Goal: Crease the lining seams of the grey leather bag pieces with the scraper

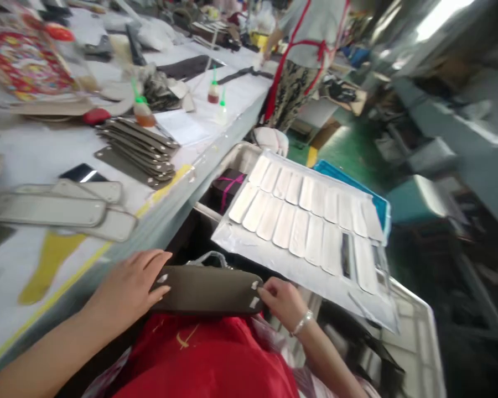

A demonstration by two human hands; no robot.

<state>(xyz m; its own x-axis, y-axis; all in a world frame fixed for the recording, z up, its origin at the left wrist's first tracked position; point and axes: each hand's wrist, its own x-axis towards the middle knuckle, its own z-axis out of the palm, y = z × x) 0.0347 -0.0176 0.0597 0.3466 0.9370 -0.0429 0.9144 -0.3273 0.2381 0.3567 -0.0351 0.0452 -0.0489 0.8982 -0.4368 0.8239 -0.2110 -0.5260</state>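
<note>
A long dark grey-brown panel with rounded ends lies level above my lap, over a red apron. Light spots, seemingly metal fittings, show near its ends. My left hand grips its left end between thumb and fingers. At the right end, my right hand pinches the edge beside two of the spots; a bracelet circles that wrist. To the right, a board carries rows of pale rounded strips. On the table at left are a fanned stack of similar dark panels and several light grey panels.
The table edge runs along my left. Bottles with green tips, a phone and a yellow piece lie on the table. A blue crate sits behind the board. Farther off stands a person in a red-trimmed apron.
</note>
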